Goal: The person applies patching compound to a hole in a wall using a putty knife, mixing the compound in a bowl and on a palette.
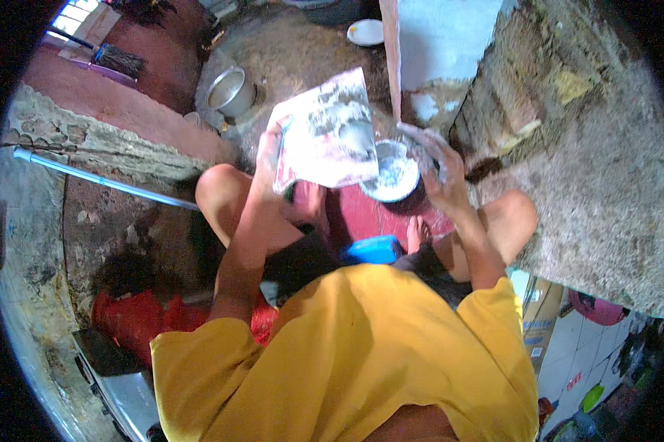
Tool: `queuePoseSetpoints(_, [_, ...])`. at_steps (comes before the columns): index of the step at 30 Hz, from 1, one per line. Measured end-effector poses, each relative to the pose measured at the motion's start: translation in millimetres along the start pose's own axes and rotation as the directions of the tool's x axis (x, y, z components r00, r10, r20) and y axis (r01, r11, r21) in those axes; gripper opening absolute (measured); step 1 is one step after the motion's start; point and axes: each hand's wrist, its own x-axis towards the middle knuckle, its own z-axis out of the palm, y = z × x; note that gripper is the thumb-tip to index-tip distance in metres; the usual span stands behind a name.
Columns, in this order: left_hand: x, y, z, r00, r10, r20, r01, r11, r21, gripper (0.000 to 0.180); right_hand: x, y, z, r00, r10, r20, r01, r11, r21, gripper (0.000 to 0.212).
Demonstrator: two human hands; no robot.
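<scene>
A flat white panel (310, 151), smeared with grey and pink, is held up by its left edge in the left hand (271, 147), which is closed on it; the fingers behind are hidden. The right hand (446, 171) is opened, its grey-coated fingers extended and nothing seen gripped. Just left of the right hand, a bowl (399, 177) of whitish material is partly covered by the panel; whether the bowl is touched by that hand cannot be told. A metal pot (236, 94) is seen beyond the left hand, and a blue object (374, 250) nearer the body, between both forearms.
</scene>
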Motion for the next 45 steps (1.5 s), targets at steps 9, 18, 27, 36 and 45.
queuePoseSetpoints(9, [33.9,1.7,-28.1,0.983,-0.041,0.177,0.081,0.972,-0.221,0.034,26.8,10.5,13.8,0.998,-0.066,0.001,0.066,0.989,-0.129,0.032])
queuePoseSetpoints(18, [81.5,31.6,-41.5,0.973,0.224,-0.058,-0.220,0.972,0.080,0.037,25.5,48.0,-17.7,0.984,0.121,0.129,-0.075,0.945,-0.318,0.047])
queuePoseSetpoints(27, [87.3,53.8,-36.4,0.955,0.277,-0.111,-0.261,0.956,0.136,0.040,-7.1,57.2,-28.6,0.875,0.482,-0.043,-0.472,0.833,-0.288,0.036])
queuePoseSetpoints(36, [88.2,17.8,-55.1,0.890,0.336,-0.309,-0.273,0.934,0.230,0.029,49.6,33.9,-25.0,0.941,0.337,-0.024,-0.334,0.915,-0.226,0.036])
queuePoseSetpoints(45, [57.8,-8.9,12.8,0.896,0.293,-0.333,-0.344,0.933,-0.105,0.027,41.0,-13.2,-21.8,0.925,0.380,-0.017,-0.354,0.845,-0.401,0.037])
